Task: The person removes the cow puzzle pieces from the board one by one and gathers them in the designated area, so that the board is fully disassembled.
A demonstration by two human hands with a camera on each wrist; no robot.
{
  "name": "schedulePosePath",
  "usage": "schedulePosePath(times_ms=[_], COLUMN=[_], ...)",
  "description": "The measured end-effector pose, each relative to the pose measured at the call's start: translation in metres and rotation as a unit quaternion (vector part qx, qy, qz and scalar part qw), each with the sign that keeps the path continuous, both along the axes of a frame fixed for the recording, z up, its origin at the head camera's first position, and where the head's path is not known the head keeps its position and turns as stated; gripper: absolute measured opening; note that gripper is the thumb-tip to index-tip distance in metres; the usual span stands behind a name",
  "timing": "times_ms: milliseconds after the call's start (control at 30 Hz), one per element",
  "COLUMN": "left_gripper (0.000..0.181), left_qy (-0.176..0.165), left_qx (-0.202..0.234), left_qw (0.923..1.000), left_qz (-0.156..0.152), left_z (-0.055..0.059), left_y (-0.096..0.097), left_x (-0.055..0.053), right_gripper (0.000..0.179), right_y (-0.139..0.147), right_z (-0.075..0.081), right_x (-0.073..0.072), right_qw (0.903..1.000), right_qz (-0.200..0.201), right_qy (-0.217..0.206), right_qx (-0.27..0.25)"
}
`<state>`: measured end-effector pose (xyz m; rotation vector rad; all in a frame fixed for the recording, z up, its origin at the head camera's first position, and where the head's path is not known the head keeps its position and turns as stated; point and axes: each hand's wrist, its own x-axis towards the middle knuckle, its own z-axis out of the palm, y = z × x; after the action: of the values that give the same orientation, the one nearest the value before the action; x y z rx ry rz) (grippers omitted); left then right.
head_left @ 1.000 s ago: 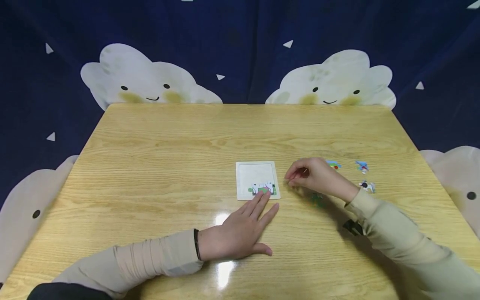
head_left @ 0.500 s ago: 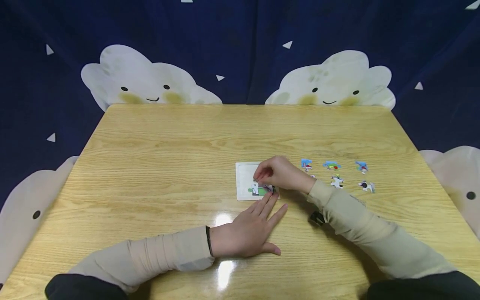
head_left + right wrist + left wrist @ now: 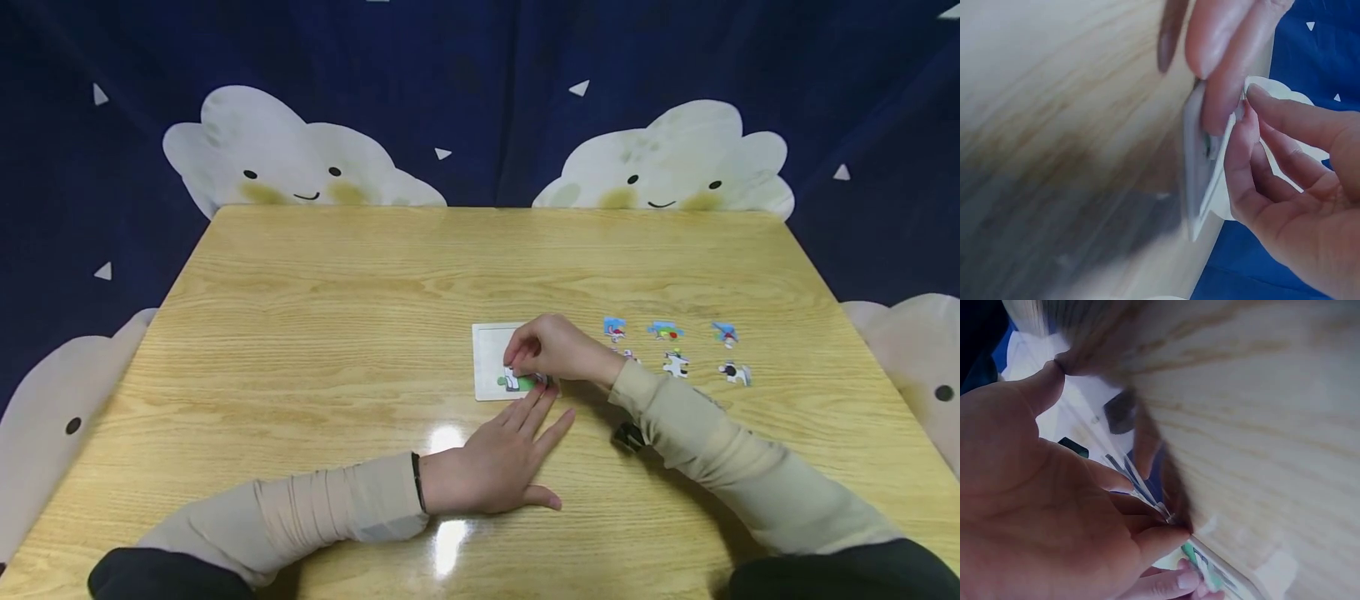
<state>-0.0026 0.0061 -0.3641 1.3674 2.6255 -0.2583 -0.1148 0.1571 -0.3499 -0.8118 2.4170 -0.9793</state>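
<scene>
A white square puzzle tray (image 3: 488,350) lies on the table in the head view. White-and-green puzzle pieces (image 3: 512,380) are set along its near edge, partly hidden by the hands. My left hand (image 3: 498,467) lies with fingers straight, its fingertips pressing on the near right edge of the tray. Above the tray, my right hand (image 3: 561,348) pinches a puzzle piece between thumb and fingertips, close over the placed pieces. Most of that piece is hidden by the fingers; a pale edge of the pinched piece (image 3: 1239,112) shows in the right wrist view.
Several loose puzzle pieces lie in rows right of the tray, among them a blue piece with red and green (image 3: 664,331) and a white piece (image 3: 675,364). My right forearm passes just in front of them. A dark blue curtain (image 3: 480,108) with clouds hangs behind the table (image 3: 337,292).
My right hand has moved left from beside the tray to over it, with the puzzle piece, and has stayed there since. My left hand has slid slightly right along the tray's edge.
</scene>
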Motion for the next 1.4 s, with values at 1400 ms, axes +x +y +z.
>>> schedulePosePath(times_ms=[1400], left_gripper=[0.094], left_qy=[-0.042], left_qx=[0.015], left_qw=[0.999], left_qz=[0.009], left_z=[0.002], left_y=[-0.001], left_x=[-0.001], right_gripper=[0.011], right_y=[0.142], right_z=[0.022], right_x=[0.03], right_qw=[0.9939], right_qz=[-0.097], right_qy=[0.034], right_qx=[0.041])
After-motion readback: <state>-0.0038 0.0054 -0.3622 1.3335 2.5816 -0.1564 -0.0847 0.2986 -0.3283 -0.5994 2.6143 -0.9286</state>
